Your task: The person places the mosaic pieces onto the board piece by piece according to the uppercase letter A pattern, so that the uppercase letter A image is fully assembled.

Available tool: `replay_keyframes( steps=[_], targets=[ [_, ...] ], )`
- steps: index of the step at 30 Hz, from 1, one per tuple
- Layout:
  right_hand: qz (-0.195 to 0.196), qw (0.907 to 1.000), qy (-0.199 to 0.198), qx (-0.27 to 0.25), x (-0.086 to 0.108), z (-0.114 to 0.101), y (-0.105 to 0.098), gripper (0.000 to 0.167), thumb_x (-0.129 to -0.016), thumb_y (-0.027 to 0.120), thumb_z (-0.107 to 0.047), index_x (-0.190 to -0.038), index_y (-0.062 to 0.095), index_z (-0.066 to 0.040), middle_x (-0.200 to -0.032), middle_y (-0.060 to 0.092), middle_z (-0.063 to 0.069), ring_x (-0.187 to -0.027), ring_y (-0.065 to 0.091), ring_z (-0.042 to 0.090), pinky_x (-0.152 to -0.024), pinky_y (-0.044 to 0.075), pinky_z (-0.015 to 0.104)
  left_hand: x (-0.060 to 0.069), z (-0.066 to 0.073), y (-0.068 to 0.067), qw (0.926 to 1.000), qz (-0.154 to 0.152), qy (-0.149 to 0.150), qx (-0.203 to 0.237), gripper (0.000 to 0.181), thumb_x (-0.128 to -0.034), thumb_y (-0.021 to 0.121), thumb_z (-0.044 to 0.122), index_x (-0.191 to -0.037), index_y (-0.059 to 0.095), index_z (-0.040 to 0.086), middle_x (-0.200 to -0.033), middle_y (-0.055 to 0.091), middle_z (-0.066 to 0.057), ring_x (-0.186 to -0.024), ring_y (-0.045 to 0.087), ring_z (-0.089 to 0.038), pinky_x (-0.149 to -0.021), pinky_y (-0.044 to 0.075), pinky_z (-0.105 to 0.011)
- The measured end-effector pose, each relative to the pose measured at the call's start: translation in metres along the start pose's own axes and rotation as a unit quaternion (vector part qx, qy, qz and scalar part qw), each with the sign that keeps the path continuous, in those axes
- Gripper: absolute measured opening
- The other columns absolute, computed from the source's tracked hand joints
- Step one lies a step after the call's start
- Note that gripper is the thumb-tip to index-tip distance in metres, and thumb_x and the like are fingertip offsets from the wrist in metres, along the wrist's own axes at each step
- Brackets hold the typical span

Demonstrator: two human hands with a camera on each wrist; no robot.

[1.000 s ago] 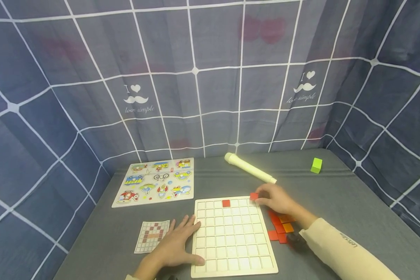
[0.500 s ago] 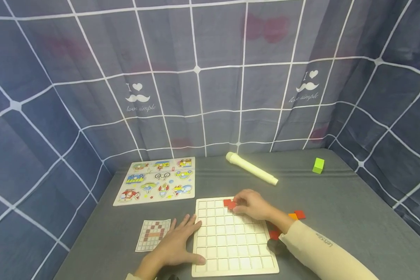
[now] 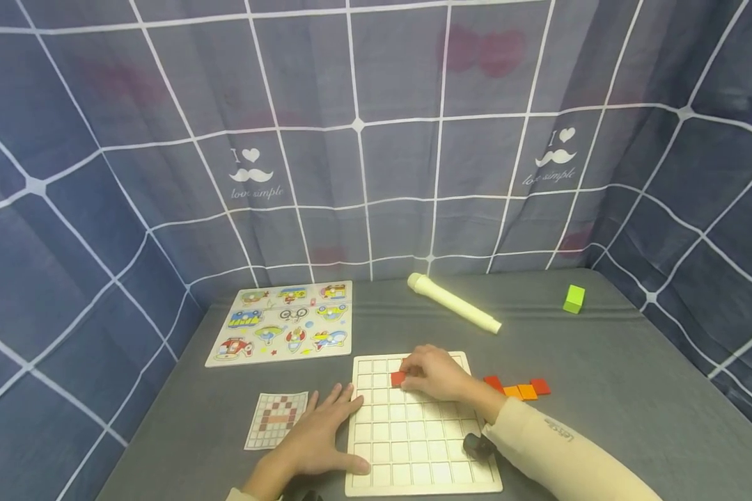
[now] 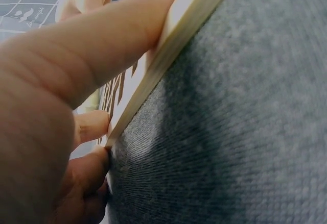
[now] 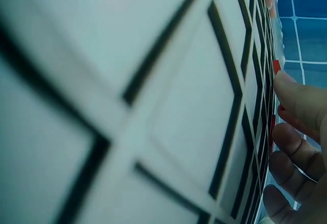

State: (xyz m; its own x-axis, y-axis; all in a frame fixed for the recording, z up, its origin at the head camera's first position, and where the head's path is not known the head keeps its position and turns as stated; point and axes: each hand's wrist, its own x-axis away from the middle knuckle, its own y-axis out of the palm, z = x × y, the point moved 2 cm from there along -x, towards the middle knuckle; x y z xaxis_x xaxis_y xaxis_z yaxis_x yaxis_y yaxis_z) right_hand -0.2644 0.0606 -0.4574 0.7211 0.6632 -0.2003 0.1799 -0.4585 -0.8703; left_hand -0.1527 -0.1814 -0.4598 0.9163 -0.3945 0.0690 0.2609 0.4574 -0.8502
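Observation:
A pale grid board (image 3: 407,435) lies flat on the dark table. My right hand (image 3: 435,374) is over its upper part, pinching a red square tile (image 3: 397,379) at the second row, left of the middle. In the right wrist view thumb and finger of the right hand (image 5: 301,127) hold the red tile (image 5: 276,67), and more red shows beside the fingertips. My left hand (image 3: 318,438) rests along the board's left side, fingers spread. The left wrist view shows the left hand's (image 4: 56,76) thumb on the board (image 4: 153,71) and other fingertips against its side.
Red tiles (image 3: 540,386) and orange tiles (image 3: 527,392) lie right of the board. A patterned card (image 3: 269,438) is left of my left hand. Behind are a vehicle puzzle board (image 3: 303,325), a cream microphone-shaped stick (image 3: 454,303) and a green block (image 3: 574,298). Curtain surrounds the table.
My right hand has moved left with a red tile, from the board's upper right corner to the second row. The left hand has stayed on the board's left side.

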Motion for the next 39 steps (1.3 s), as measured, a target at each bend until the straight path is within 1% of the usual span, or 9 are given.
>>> replay_keyframes(
  steps=[5,11,17,22,27,31,37,39],
  targets=[
    [-0.002,1.0,0.003,0.006,-0.001,-0.003,0.0,0.023,-0.085,0.074,-0.036,-0.101,0.075,-0.019,-0.09,0.065,-0.011,-0.084,0.052,0.004,-0.078,0.04,0.027,0.001,0.001,0.0,1.0,-0.001,-0.003,0.001,0.106,-0.065,0.076,0.069,-0.146,0.046,0.009,-0.161,0.025,-0.02,-0.15,0.021,-0.045,-0.115,0.006,-0.074],
    [-0.007,0.9998,0.003,0.018,-0.001,-0.003,0.0,0.024,-0.085,0.074,-0.035,-0.103,0.075,-0.019,-0.089,0.065,-0.011,-0.082,0.052,0.004,-0.076,0.041,0.025,0.0,0.001,0.0,1.0,-0.002,-0.003,-0.001,0.106,-0.0651,0.076,0.069,-0.146,0.045,0.009,-0.161,0.025,-0.02,-0.15,0.021,-0.044,-0.115,0.006,-0.074],
    [-0.004,0.9994,0.0,0.034,-0.001,-0.004,0.001,0.022,-0.086,0.074,-0.033,-0.103,0.075,-0.019,-0.092,0.069,-0.009,-0.084,0.055,0.006,-0.076,0.043,0.03,0.002,0.002,-0.001,1.0,-0.001,0.001,0.004,0.106,-0.0654,0.076,0.068,-0.146,0.045,0.008,-0.161,0.025,-0.021,-0.15,0.021,-0.045,-0.115,0.007,-0.074],
    [-0.013,0.9992,0.011,0.036,-0.002,-0.007,0.001,0.024,-0.086,0.073,-0.035,-0.105,0.075,-0.019,-0.096,0.07,-0.007,-0.088,0.057,0.009,-0.08,0.046,0.034,0.001,0.001,0.0,1.0,0.002,0.003,0.002,0.105,-0.0665,0.077,0.067,-0.147,0.045,0.009,-0.161,0.026,-0.021,-0.15,0.021,-0.045,-0.114,0.008,-0.075],
    [-0.015,0.9988,0.024,0.039,-0.004,-0.008,0.001,0.025,-0.086,0.074,-0.036,-0.105,0.075,-0.02,-0.095,0.069,-0.008,-0.086,0.055,0.008,-0.078,0.044,0.032,0.0,-0.001,0.001,1.0,0.003,0.002,-0.002,0.105,-0.0661,0.076,0.069,-0.147,0.045,0.01,-0.161,0.026,-0.02,-0.15,0.021,-0.045,-0.115,0.009,-0.074],
    [-0.014,0.9988,0.025,0.039,-0.003,-0.009,0.0,0.025,-0.085,0.074,-0.034,-0.104,0.075,-0.019,-0.093,0.069,-0.008,-0.084,0.055,0.008,-0.078,0.043,0.032,-0.001,-0.001,0.001,1.0,0.002,0.0,-0.006,0.105,-0.0656,0.075,0.07,-0.147,0.045,0.011,-0.161,0.026,-0.019,-0.15,0.022,-0.043,-0.116,0.01,-0.073],
    [-0.013,0.9989,0.023,0.038,-0.004,-0.012,-0.002,0.023,-0.085,0.074,-0.032,-0.104,0.075,-0.018,-0.099,0.072,-0.006,-0.092,0.06,0.013,-0.083,0.046,0.038,0.0,0.0,0.0,1.0,0.001,0.002,-0.005,0.105,-0.0662,0.076,0.07,-0.147,0.045,0.011,-0.161,0.027,-0.02,-0.15,0.022,-0.044,-0.116,0.011,-0.073],
    [-0.012,0.999,0.021,0.038,-0.004,-0.012,-0.002,0.022,-0.085,0.074,-0.03,-0.104,0.075,-0.018,-0.099,0.072,-0.005,-0.093,0.061,0.015,-0.083,0.047,0.04,0.0,0.0,0.0,1.0,0.001,0.002,-0.005,0.105,-0.0662,0.076,0.069,-0.147,0.045,0.01,-0.161,0.027,-0.02,-0.15,0.022,-0.044,-0.116,0.011,-0.073]
  ],
)
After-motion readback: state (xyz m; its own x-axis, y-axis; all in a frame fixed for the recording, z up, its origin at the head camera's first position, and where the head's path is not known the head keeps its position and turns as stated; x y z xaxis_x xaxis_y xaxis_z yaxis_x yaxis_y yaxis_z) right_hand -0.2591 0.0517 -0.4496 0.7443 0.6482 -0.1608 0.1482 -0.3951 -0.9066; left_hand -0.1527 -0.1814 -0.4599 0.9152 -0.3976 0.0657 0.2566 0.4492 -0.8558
